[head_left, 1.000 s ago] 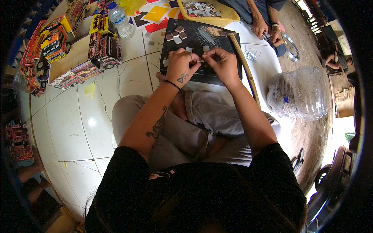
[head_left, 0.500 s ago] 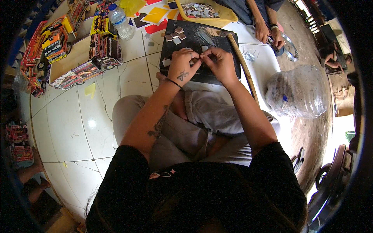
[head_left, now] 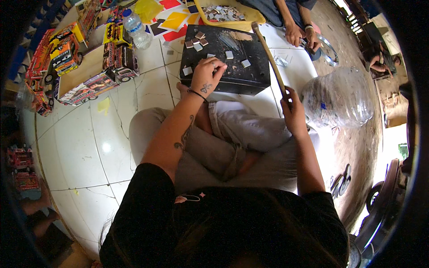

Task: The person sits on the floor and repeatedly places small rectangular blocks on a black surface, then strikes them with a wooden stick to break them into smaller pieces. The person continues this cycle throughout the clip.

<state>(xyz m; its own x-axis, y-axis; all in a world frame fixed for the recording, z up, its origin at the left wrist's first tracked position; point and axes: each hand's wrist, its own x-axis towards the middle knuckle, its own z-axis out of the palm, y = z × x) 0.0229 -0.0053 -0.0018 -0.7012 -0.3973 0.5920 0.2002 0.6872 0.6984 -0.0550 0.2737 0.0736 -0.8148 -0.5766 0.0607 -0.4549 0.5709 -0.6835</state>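
Note:
In front of me stands a low black block (head_left: 250, 82) with a flat top. My left hand (head_left: 208, 75) is over its near part, thumb and fingers closed together; what they pinch, if anything, is too small to make out. To the right, my right hand (head_left: 292, 111) is wrapped round the lower end of a long wooden stick (head_left: 271, 56). The stick slants up along the block's right side. Small square tiles lie on the block: a brown-and-white group (head_left: 196, 41) at the far left and a white tile (head_left: 245, 63) near the right. Thin grey wire-like pieces (head_left: 229, 41) lie behind.
Beyond the block is a yellow tub (head_left: 259, 20) full of small tiles. Toy trucks (head_left: 89, 85) and a water bottle (head_left: 136, 29) stand at the left. A clear plastic bag (head_left: 338, 98) sits at the right. A co-worker's hands (head_left: 301, 36) hold a metal band (head_left: 330, 52).
My hands were together over the block. The right has moved right and toward me and taken hold of the stick, whose far end is raised. My left stays over the block.

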